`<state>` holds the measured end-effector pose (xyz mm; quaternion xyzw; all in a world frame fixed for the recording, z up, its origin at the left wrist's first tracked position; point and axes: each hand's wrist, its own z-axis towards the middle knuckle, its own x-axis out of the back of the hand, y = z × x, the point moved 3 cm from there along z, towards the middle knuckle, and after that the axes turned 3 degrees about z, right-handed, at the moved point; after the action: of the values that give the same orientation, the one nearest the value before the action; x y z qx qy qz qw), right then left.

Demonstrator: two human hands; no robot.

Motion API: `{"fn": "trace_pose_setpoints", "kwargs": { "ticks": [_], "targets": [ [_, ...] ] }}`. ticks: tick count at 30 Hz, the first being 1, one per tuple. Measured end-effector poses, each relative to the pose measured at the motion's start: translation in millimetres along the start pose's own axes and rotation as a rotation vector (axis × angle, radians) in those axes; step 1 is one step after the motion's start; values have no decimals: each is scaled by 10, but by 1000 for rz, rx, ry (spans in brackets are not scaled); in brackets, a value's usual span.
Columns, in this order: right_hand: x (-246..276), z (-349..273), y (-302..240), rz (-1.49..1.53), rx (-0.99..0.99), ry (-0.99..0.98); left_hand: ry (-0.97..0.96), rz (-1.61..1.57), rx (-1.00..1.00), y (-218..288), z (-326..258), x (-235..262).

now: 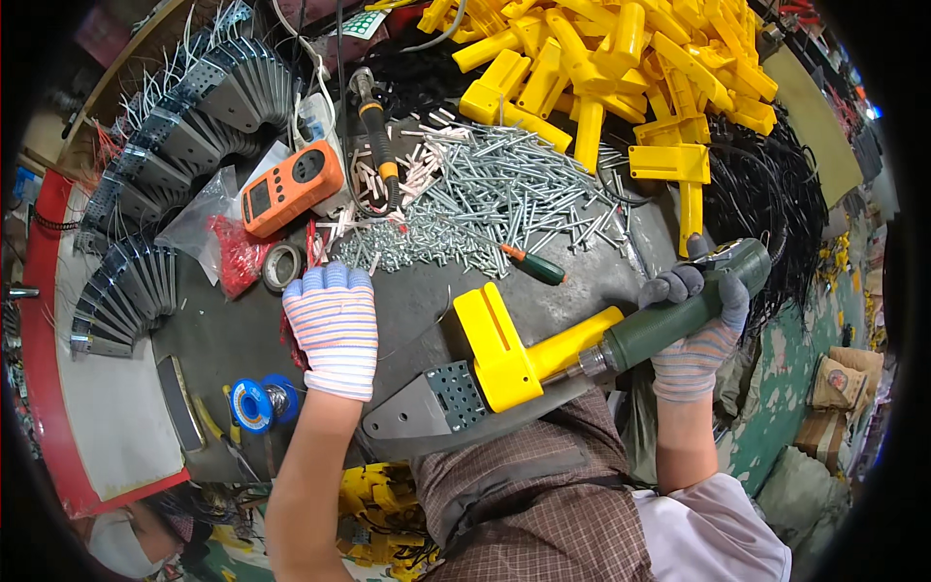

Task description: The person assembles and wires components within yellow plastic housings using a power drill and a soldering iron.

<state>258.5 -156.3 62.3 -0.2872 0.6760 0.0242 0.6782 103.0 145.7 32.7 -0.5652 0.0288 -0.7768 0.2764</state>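
Observation:
My right hand (690,335), in a striped glove with grey fingertips, grips a dark green electric screwdriver (669,315). Its metal tip lies beside the handle of a yellow plastic housing (507,359); whether they touch I cannot tell. A grey pointed metal plate (402,411) with a perforated block adjoins the housing, near my lap. My left hand (333,325), gloved alike, rests at the near left edge of the small screws (393,247). Its fingers are curled down together, and what they may hold is hidden. Something red shows beside its wrist.
Long screws (524,179) and yellow housings (621,58) are heaped at the back, with black cables (766,204) at right. An orange meter (293,188), tape roll (282,266), green-handled screwdriver (535,264) and blue solder spool (254,404) lie around. Metal plates (126,291) stand in rows at left.

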Motion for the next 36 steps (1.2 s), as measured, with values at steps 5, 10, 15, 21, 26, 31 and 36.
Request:
{"fn": "trace_pose_setpoints", "kwargs": {
  "ticks": [5,10,15,21,26,31,36],
  "targets": [
    [19,-28,-14,-39,29,16,-2,-435,191,132,-73,331],
    [-22,-55,-5,-19,45,58,2,-905,450,673,-961,828],
    [21,-23,-33,-24,21,14,191,-962,413,970,-1112,787],
    [6,-43,-16,-34,15,26,218,-898,386,1008,-1122,770],
    [0,-51,-15,-25,34,26,246,-888,379,1032,-1133,766],
    [5,-41,-17,-8,25,5,252,-860,375,1048,-1136,741],
    [-4,-47,17,-7,27,22,257,-892,383,1025,-1113,745]
  ]
}}
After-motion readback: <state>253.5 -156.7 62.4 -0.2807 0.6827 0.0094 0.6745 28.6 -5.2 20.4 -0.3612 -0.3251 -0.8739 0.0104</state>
